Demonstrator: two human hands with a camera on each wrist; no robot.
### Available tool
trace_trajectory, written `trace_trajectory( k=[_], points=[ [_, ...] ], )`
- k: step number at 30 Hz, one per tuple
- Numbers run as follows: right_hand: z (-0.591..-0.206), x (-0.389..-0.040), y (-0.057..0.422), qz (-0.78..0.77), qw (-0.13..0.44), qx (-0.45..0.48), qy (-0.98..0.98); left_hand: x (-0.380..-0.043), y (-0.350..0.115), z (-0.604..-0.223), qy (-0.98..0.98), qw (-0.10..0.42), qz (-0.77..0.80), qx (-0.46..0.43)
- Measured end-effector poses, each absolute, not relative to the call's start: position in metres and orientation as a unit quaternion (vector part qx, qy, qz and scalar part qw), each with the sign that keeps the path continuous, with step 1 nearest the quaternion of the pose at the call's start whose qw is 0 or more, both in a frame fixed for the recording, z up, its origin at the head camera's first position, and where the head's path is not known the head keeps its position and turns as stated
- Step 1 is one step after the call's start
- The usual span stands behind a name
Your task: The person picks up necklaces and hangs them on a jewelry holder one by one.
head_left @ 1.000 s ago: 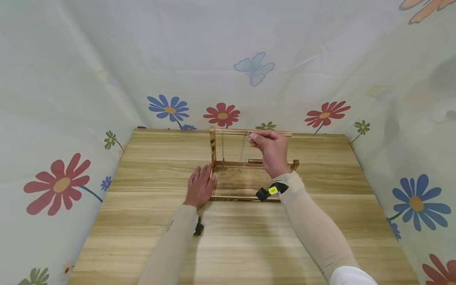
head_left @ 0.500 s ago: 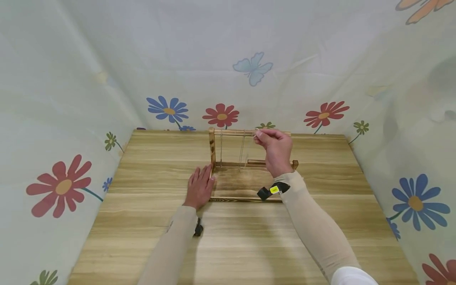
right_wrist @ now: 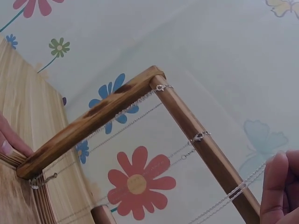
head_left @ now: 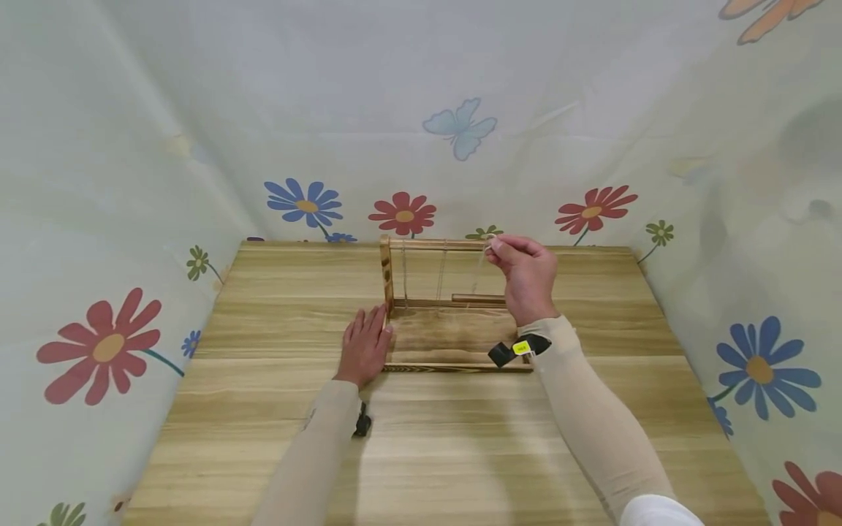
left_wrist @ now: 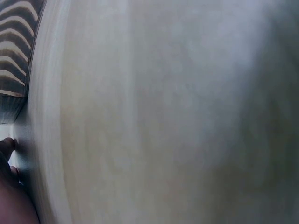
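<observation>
A wooden jewellery stand has a left upright and a top bar. Two silver chain necklaces hang from the bar, one near the upright, the other necklace farther right. My right hand pinches a third silver chain necklace between thumb and fingertips, right at the bar's right part; its strands overlap the bar in the right wrist view. My left hand rests with its fingers extended against the left side of the stand's base. Only part of this hand shows in the left wrist view.
A shorter wooden rod lies low behind the base, its right end hidden by my right hand. The stand is on a wood-grain table. White cloth with printed flowers encloses the table's back and sides.
My right hand has moved to the right along the top bar, carrying the pinched necklace away from the two hanging ones. My left hand has stayed at the base.
</observation>
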State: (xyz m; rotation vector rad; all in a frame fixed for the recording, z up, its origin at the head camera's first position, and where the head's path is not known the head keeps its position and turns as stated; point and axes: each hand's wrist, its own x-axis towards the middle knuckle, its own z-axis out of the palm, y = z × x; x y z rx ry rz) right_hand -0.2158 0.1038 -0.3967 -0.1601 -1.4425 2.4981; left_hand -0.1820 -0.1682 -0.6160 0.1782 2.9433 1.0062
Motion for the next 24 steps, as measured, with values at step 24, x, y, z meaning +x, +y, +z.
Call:
trace_trajectory(
  k=[24],
  points=[
    [-0.403,-0.214,0.152,0.867,0.157,-0.077,-0.466,-0.185,-0.171,-0.626,0.936,-0.009,0.345,0.067]
  ],
)
